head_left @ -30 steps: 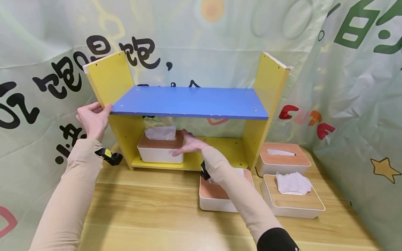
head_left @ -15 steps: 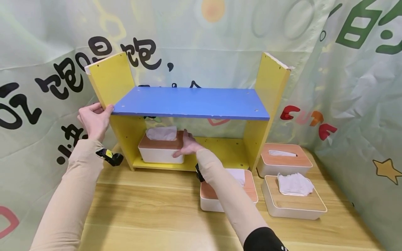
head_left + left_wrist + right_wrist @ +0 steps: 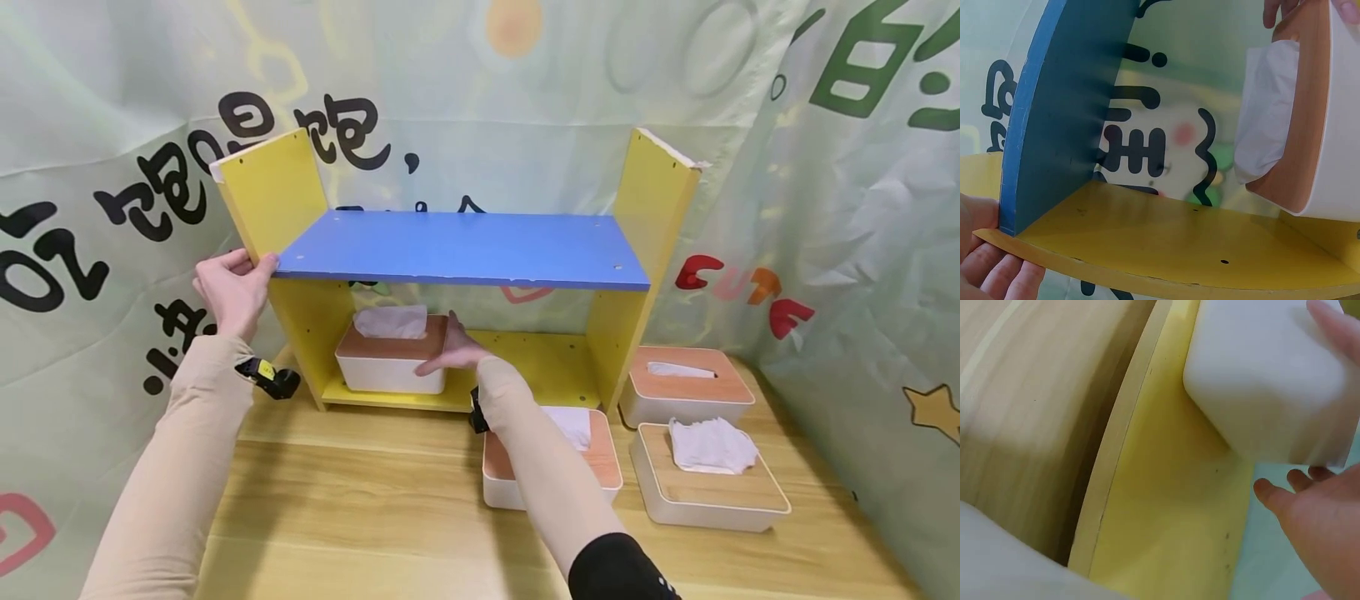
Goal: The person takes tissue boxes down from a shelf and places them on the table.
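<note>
A white tissue box (image 3: 390, 374) with a brown wooden lid and a tissue sticking out stands at the left end of the lower yellow board. My right hand (image 3: 457, 350) holds its right end, thumb on the white front and fingers round toward the back. In the right wrist view, the fingertips (image 3: 1264, 486) lie right by the box's end. My left hand (image 3: 236, 292) grips the left side panel of the yellow and blue shelf (image 3: 465, 246), its thumb beside the end of the blue board.
A tissue box (image 3: 504, 492) sits before the shelf, partly covered by my right forearm. Two more stand to the right: a reddish-lidded box (image 3: 682, 406) behind and a pale-lidded box (image 3: 712, 512) nearer. All rest on the wooden table (image 3: 360, 517); a printed cloth (image 3: 480, 100) hangs behind.
The head view has shifted slightly, moving the whole scene a little to the right. My right forearm has swung left, uncovering more of the front tissue box. Both hands keep their places.
</note>
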`<move>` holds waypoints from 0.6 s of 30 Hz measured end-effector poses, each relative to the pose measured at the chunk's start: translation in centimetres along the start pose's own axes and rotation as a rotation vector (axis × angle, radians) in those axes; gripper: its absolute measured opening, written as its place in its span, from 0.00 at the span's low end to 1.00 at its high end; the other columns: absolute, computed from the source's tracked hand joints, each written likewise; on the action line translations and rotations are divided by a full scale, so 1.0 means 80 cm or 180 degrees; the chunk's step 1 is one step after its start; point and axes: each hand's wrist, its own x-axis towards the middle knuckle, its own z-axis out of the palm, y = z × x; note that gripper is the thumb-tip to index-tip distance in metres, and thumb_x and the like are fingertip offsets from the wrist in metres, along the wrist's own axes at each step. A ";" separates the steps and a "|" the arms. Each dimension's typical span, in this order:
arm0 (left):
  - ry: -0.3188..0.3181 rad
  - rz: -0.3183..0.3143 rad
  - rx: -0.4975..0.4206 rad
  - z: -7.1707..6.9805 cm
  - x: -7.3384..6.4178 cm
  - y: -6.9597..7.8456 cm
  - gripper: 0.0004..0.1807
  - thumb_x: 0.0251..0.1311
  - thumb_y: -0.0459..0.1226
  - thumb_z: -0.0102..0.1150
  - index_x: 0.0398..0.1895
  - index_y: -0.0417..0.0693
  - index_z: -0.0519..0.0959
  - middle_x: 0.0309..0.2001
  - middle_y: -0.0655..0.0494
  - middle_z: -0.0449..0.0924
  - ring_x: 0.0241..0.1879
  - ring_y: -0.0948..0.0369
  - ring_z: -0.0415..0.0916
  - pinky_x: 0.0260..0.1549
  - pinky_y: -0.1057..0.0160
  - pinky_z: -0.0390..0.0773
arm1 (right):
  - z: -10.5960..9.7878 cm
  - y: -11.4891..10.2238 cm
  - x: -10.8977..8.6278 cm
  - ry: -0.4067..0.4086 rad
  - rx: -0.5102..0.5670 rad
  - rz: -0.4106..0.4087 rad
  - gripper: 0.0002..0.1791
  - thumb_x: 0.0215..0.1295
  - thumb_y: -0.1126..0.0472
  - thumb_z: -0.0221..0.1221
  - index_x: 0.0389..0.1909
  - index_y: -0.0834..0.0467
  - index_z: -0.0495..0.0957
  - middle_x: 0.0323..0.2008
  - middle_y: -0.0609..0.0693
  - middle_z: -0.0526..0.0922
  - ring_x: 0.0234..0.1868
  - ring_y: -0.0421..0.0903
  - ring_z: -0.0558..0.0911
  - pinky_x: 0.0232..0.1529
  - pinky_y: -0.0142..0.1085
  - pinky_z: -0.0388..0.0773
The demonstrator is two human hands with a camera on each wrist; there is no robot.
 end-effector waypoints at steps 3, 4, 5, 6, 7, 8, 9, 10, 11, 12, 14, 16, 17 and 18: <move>0.0010 0.0015 -0.0011 0.000 0.000 -0.001 0.23 0.56 0.42 0.72 0.55 0.44 0.84 0.12 0.90 0.68 0.28 0.82 0.71 0.41 0.78 0.71 | -0.001 0.002 -0.005 -0.0067 0.0158 0.0044 0.73 0.57 0.51 0.72 0.78 0.54 0.18 0.81 0.53 0.23 0.83 0.52 0.36 0.81 0.51 0.47; 0.0016 0.0019 -0.0023 0.001 0.000 -0.001 0.23 0.56 0.42 0.72 0.55 0.43 0.84 0.12 0.90 0.68 0.27 0.82 0.72 0.39 0.79 0.71 | -0.001 0.002 -0.006 -0.0085 0.0190 0.0054 0.72 0.57 0.51 0.72 0.78 0.54 0.18 0.81 0.53 0.22 0.83 0.52 0.35 0.81 0.51 0.46; 0.0022 0.0023 -0.0024 0.001 0.000 -0.001 0.23 0.56 0.41 0.72 0.55 0.43 0.84 0.12 0.90 0.68 0.25 0.83 0.71 0.37 0.79 0.71 | -0.001 0.002 -0.007 -0.0106 0.0231 0.0074 0.72 0.58 0.51 0.71 0.78 0.54 0.17 0.81 0.53 0.22 0.83 0.52 0.35 0.81 0.52 0.46; 0.0034 0.0034 -0.0006 0.001 0.000 -0.001 0.23 0.56 0.41 0.72 0.54 0.43 0.84 0.12 0.90 0.67 0.23 0.82 0.72 0.36 0.79 0.71 | -0.001 0.002 -0.009 -0.0125 0.0255 0.0090 0.72 0.58 0.50 0.71 0.78 0.53 0.17 0.81 0.53 0.21 0.83 0.52 0.35 0.81 0.52 0.46; 0.0040 0.0043 0.0014 0.001 -0.001 -0.001 0.23 0.56 0.41 0.71 0.54 0.43 0.84 0.12 0.90 0.67 0.23 0.82 0.71 0.35 0.79 0.70 | -0.002 0.002 -0.010 -0.0143 0.0275 0.0103 0.72 0.58 0.50 0.70 0.78 0.52 0.16 0.81 0.53 0.21 0.83 0.52 0.34 0.81 0.52 0.45; 0.0043 0.0039 0.0014 0.002 -0.001 -0.001 0.23 0.56 0.41 0.71 0.54 0.43 0.84 0.12 0.90 0.67 0.24 0.82 0.71 0.36 0.79 0.69 | -0.002 0.003 -0.010 -0.0162 0.0304 0.0109 0.72 0.59 0.51 0.70 0.78 0.52 0.16 0.81 0.53 0.21 0.83 0.52 0.34 0.81 0.52 0.45; 0.0040 0.0039 0.0028 0.002 0.000 -0.001 0.23 0.56 0.41 0.71 0.54 0.43 0.84 0.12 0.90 0.67 0.25 0.82 0.71 0.37 0.79 0.69 | -0.001 0.003 -0.011 -0.0177 0.0322 0.0111 0.72 0.59 0.51 0.70 0.78 0.52 0.15 0.81 0.53 0.21 0.83 0.52 0.34 0.81 0.52 0.45; 0.0036 0.0026 0.0025 0.002 0.000 -0.001 0.23 0.56 0.41 0.71 0.54 0.43 0.84 0.12 0.91 0.67 0.26 0.81 0.71 0.38 0.78 0.69 | -0.001 0.004 -0.011 -0.0189 0.0330 0.0114 0.72 0.59 0.52 0.70 0.78 0.52 0.15 0.81 0.53 0.21 0.83 0.52 0.34 0.81 0.52 0.45; 0.0028 0.0017 0.0033 0.002 0.000 -0.001 0.23 0.57 0.41 0.71 0.55 0.43 0.84 0.12 0.91 0.67 0.29 0.81 0.70 0.40 0.78 0.68 | -0.001 0.005 -0.011 -0.0202 0.0330 0.0116 0.72 0.59 0.52 0.70 0.77 0.52 0.15 0.81 0.53 0.20 0.83 0.52 0.34 0.81 0.52 0.45; 0.0017 0.0001 0.0028 0.002 0.000 -0.001 0.23 0.57 0.42 0.71 0.55 0.43 0.84 0.12 0.91 0.67 0.32 0.81 0.70 0.41 0.78 0.69 | -0.002 0.006 -0.011 -0.0214 0.0321 0.0112 0.72 0.59 0.52 0.70 0.77 0.52 0.15 0.80 0.54 0.20 0.83 0.53 0.34 0.81 0.53 0.46; -0.0001 -0.0027 0.0033 0.002 0.000 0.000 0.23 0.57 0.42 0.71 0.55 0.44 0.84 0.13 0.91 0.67 0.38 0.78 0.72 0.46 0.76 0.70 | -0.001 0.009 -0.009 -0.0238 0.0302 0.0118 0.72 0.58 0.52 0.70 0.77 0.52 0.15 0.80 0.53 0.19 0.83 0.53 0.34 0.81 0.53 0.46; -0.0009 -0.0048 0.0034 0.001 0.001 0.001 0.23 0.57 0.42 0.71 0.56 0.44 0.83 0.13 0.91 0.67 0.47 0.75 0.73 0.54 0.73 0.70 | -0.001 0.011 -0.005 -0.0262 0.0246 0.0122 0.73 0.58 0.51 0.70 0.77 0.52 0.15 0.80 0.53 0.18 0.83 0.52 0.33 0.81 0.52 0.45; -0.0007 -0.0053 0.0031 0.000 0.001 0.001 0.23 0.57 0.42 0.71 0.56 0.43 0.83 0.13 0.91 0.67 0.52 0.73 0.73 0.57 0.72 0.68 | 0.000 0.013 -0.002 -0.0271 0.0213 0.0113 0.73 0.57 0.51 0.71 0.77 0.53 0.15 0.80 0.53 0.18 0.83 0.53 0.32 0.81 0.52 0.45; -0.0002 -0.0058 0.0029 0.000 0.001 0.001 0.23 0.57 0.42 0.71 0.56 0.43 0.83 0.13 0.90 0.67 0.55 0.71 0.73 0.59 0.70 0.68 | 0.001 0.014 0.001 -0.0279 0.0185 0.0112 0.74 0.57 0.50 0.71 0.77 0.53 0.14 0.80 0.54 0.17 0.83 0.53 0.32 0.81 0.52 0.44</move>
